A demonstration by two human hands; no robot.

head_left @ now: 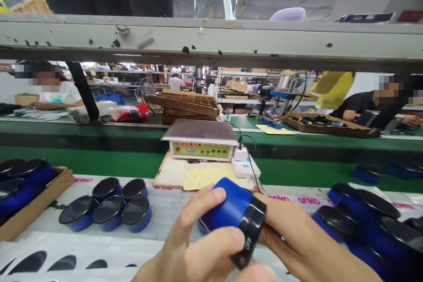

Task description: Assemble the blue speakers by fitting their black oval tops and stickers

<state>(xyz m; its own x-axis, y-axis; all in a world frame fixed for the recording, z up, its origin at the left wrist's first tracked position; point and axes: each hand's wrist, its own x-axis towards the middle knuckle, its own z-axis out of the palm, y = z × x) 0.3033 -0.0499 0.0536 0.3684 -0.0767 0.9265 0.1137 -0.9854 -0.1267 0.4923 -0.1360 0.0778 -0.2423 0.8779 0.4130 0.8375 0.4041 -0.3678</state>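
Note:
A round blue device (226, 202) with a black rim marked OFF is tilted on its side above the bench, near the middle. My left hand (194, 238) grips it from the left, its fingers on the blue body and the black rim. On the far side, my right hand (291, 224) is closed around something dark and thin against the device; its fingertips are mostly hidden. Several blue devices with glossy black tops (107, 209) stand to the left of my hands, and more (373, 205) are grouped at the right.
A control box (201, 141) with red lights and green buttons stands ahead, behind a yellow sheet (208, 176). A cardboard tray (42, 202) of devices is far left. A metal shelf beam (211, 39) crosses above. People sit beyond the green conveyor (132, 141).

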